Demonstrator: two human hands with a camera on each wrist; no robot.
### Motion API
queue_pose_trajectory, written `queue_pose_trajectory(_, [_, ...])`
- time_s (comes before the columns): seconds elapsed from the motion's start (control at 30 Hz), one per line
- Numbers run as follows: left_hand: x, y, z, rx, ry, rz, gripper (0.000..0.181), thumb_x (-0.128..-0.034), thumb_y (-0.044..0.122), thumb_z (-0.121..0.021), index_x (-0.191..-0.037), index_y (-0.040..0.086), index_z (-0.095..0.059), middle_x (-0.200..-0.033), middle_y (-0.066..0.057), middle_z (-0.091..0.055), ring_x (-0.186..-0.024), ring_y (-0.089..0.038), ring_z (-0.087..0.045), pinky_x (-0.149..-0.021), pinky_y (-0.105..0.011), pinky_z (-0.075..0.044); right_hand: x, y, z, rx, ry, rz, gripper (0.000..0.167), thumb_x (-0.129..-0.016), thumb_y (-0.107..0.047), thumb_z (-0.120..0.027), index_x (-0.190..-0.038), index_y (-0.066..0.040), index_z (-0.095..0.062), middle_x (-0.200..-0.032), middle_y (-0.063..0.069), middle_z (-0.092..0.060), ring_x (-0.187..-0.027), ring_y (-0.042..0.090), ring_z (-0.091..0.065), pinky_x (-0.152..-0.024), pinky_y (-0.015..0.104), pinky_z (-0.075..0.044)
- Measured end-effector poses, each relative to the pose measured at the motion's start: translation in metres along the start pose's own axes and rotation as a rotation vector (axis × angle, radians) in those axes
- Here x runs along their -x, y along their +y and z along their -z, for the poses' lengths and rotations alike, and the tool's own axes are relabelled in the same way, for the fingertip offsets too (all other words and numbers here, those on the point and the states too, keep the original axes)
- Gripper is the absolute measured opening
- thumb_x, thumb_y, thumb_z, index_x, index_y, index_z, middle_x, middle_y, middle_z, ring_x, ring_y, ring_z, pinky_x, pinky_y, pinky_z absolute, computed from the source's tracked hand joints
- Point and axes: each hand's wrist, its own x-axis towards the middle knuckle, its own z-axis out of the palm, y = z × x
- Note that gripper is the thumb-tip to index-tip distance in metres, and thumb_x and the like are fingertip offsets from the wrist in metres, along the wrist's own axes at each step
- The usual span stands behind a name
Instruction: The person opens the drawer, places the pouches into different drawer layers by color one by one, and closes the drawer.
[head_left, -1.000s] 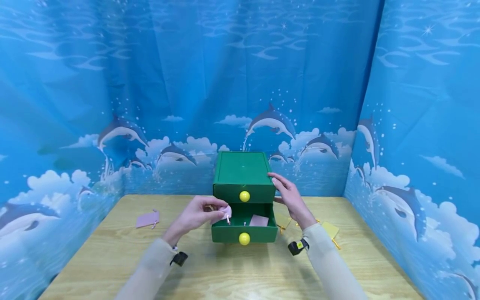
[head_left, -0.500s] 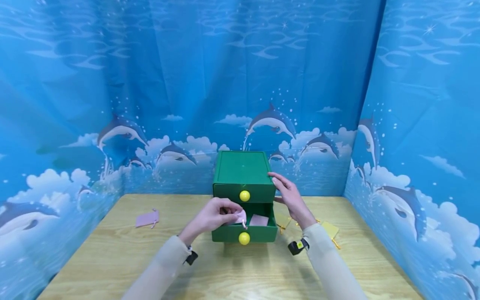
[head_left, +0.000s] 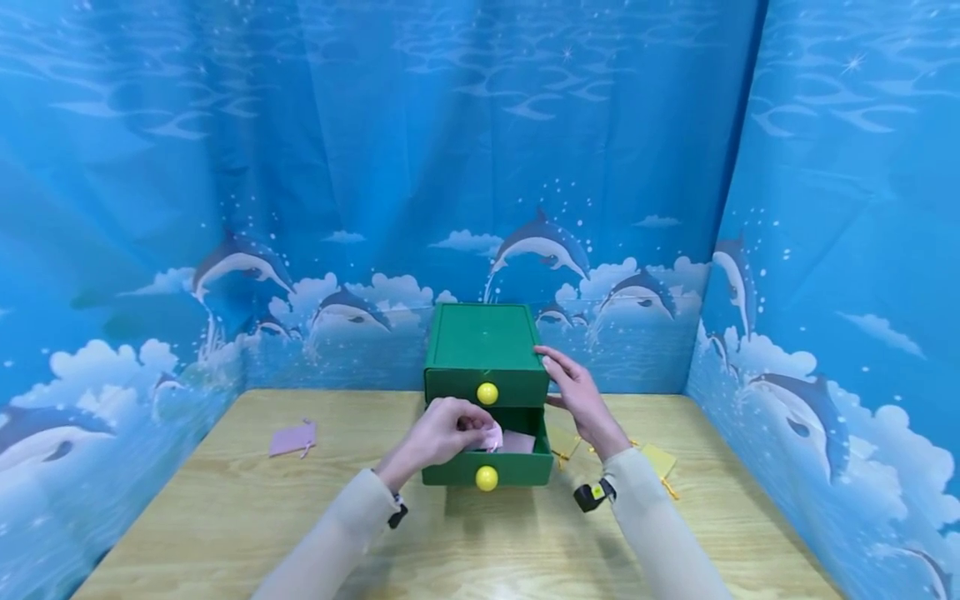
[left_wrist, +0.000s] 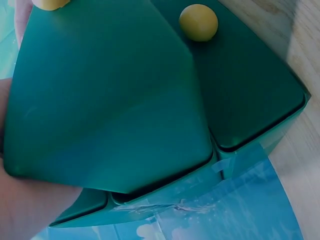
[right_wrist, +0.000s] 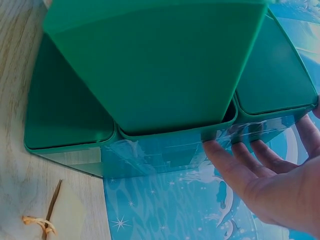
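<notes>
A green drawer unit [head_left: 483,337] stands on the table with its middle drawer [head_left: 450,472] pulled out. Over that drawer my left hand [head_left: 442,432] pinches a small pink pouch [head_left: 492,437] between thumb and fingers. Another pink pouch [head_left: 517,442] lies inside, at the drawer's right. My right hand [head_left: 585,404] rests its fingers on the unit's right side; in the right wrist view the straight fingers [right_wrist: 232,172] touch the side wall. In the left wrist view the drawer's side [left_wrist: 110,100] hides most of my left hand [left_wrist: 30,210].
A lilac pouch [head_left: 293,439] lies on the table [head_left: 225,500] at the left. To the unit's right are yellow pouches, one [head_left: 562,442] beside it and another [head_left: 658,461] past my right wrist. A dolphin-print curtain [head_left: 405,167] surrounds the table.
My left hand has moved right, carrying the pink pouch from the drawer's left edge to over its middle. My right hand has stayed on the unit's side.
</notes>
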Motion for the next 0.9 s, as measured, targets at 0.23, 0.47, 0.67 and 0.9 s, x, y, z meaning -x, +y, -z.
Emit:
queue_pose_trajectory(0.23, [-0.003,0.000,0.003,0.026,-0.037,-0.050,0.014,-0.0882,0.014,-0.074,-0.102,0.015,-0.077,-0.087,0.007,-0.071,-0.075,-0.005,-0.060,-0.069,-0.022,-0.053,-0.001,0.000,0.001,0.008,0.006,0.002,0.052,-0.099,-0.055,-0.047,-0.144,-0.029,-0.048,-0.159,-0.001,-0.031,-0.145,0.031,-0.032,-0.106,0.060,-0.041])
queue_pose_trajectory(0.47, [-0.007,-0.003,0.004,0.071,-0.080,-0.021,0.015,-0.0878,0.017,-0.075,-0.103,0.016,-0.077,-0.091,0.007,-0.073,-0.075,-0.006,-0.061,-0.070,-0.022,-0.054,-0.001,0.001,0.000,0.005,0.003,-0.011,0.051,-0.099,-0.054,-0.047,-0.144,-0.030,-0.049,-0.159,-0.002,-0.031,-0.145,0.031,-0.032,-0.106,0.059,-0.041])
queue_pose_trajectory(0.67, [-0.013,-0.006,0.003,0.111,-0.088,-0.012,0.013,-0.0874,0.012,-0.075,-0.100,0.014,-0.078,-0.091,0.004,-0.074,-0.074,-0.007,-0.062,-0.068,-0.023,-0.054,-0.001,0.000,-0.001,-0.003,-0.002,0.005,0.052,-0.100,-0.052,-0.047,-0.145,-0.027,-0.048,-0.160,0.000,-0.030,-0.145,0.033,-0.032,-0.106,0.060,-0.041])
queue_pose_trajectory(0.9, [-0.015,-0.009,-0.001,0.114,-0.113,0.000,0.013,-0.0878,0.009,-0.073,-0.099,0.015,-0.078,-0.091,0.005,-0.073,-0.074,-0.008,-0.061,-0.071,-0.024,-0.055,0.000,0.001,0.000,-0.005,0.005,0.004,0.052,-0.098,-0.054,-0.048,-0.143,-0.028,-0.049,-0.159,-0.001,-0.032,-0.144,0.031,-0.033,-0.106,0.060,-0.040])
